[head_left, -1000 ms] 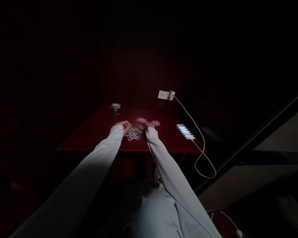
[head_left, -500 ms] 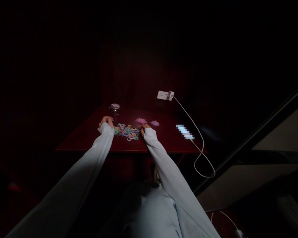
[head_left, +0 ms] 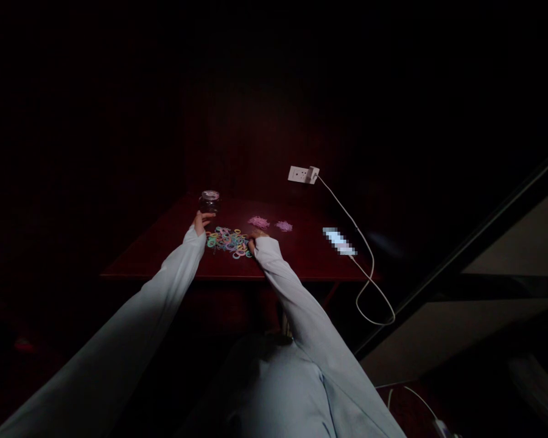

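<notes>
A loose heap of small multicoloured elastic hair ties point(head_left: 231, 241) lies on the dark red table point(head_left: 301, 261). At the heap's upper left is my left hand point(head_left: 201, 221), fingers stretched out to the right with nothing visible in them. Just behind it stands a clear lidded jar point(head_left: 210, 201). My right hand point(head_left: 256, 236) rests against the right edge of the heap; its fingertips are dim and partly hidden, so any hair tie in them cannot be made out. Beyond that hand are a pink pile point(head_left: 258, 222) and a smaller purple pile point(head_left: 284, 226) of similar bands.
A phone point(head_left: 340, 241) with a blurred screen lies on the right of the table. Its white cable point(head_left: 357, 227) loops past the table's right edge up to a charger in the wall socket point(head_left: 301, 175). The surroundings are very dark.
My left hand has straightened its fingers and shifted slightly right and up beside the jar. My right hand has moved a little left, onto the heap's edge.
</notes>
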A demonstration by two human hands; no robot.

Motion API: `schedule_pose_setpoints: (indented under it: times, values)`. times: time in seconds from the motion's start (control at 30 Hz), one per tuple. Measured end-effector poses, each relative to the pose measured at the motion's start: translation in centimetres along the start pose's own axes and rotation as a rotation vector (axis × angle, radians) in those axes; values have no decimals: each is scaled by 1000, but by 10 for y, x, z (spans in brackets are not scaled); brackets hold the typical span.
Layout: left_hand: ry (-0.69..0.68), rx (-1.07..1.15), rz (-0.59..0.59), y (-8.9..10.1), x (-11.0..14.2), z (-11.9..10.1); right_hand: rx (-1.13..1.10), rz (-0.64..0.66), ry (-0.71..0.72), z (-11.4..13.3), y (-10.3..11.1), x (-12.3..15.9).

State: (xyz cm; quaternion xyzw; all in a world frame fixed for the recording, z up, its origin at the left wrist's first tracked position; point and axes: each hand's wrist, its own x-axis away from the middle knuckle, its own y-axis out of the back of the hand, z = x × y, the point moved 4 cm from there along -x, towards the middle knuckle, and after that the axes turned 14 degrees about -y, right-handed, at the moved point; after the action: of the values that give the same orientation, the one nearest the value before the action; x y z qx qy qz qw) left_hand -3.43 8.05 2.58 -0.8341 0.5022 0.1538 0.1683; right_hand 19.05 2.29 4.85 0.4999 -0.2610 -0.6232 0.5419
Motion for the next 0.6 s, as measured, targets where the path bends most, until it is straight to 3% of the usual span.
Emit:
schedule_pose_setpoints:
  times: [0.2,0.43,0.6]
  values:
    - [-1,12,116,-4,0,3,-93,-21,104,10,-11,1]
    - [-106,-52,200,-8,4,-5,-290,-39,13,-6,-14,-12]
    - [-236,-174,252,-6,-1,2,-343,-7,25,-8,-9,-10]
